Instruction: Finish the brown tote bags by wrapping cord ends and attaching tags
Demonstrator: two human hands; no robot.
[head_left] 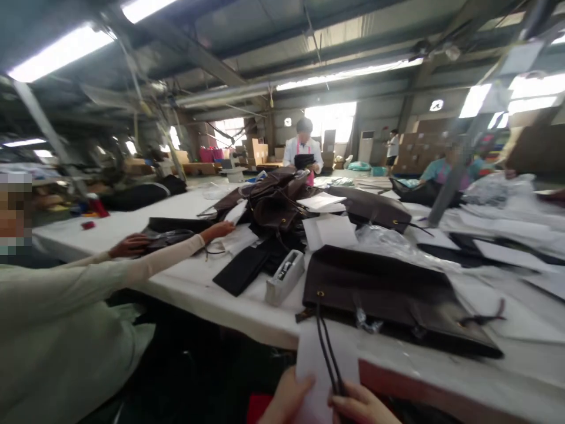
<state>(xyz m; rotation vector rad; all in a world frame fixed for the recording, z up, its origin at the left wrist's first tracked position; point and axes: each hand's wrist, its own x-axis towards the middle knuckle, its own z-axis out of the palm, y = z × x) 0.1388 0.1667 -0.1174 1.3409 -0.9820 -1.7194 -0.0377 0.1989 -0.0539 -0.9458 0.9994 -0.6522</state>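
A dark brown bag point(379, 288) lies flat on the white-covered table point(198, 294) in front of me, with a brass eyelet near its left end. Two dark cords point(325, 341) hang from that eyelet over the table's edge. Pinched in my right hand point(362, 405) are the lower parts of these cords. My left hand point(289, 396) grips a white sheet point(309, 359) by its left side, thumb on top. Behind the cords, the sheet hangs below the table edge. The tips of my fingers are partly hidden by the sheet and the frame's bottom.
A white box-like holder point(285, 280) and black folded pieces point(241, 270) lie left of the bag. Beyond are piled brown bags point(276, 206), papers point(329, 232) and clear plastic point(388, 244). A co-worker's arms point(176, 250) reach in from the left; a metal post point(450, 188) stands right.
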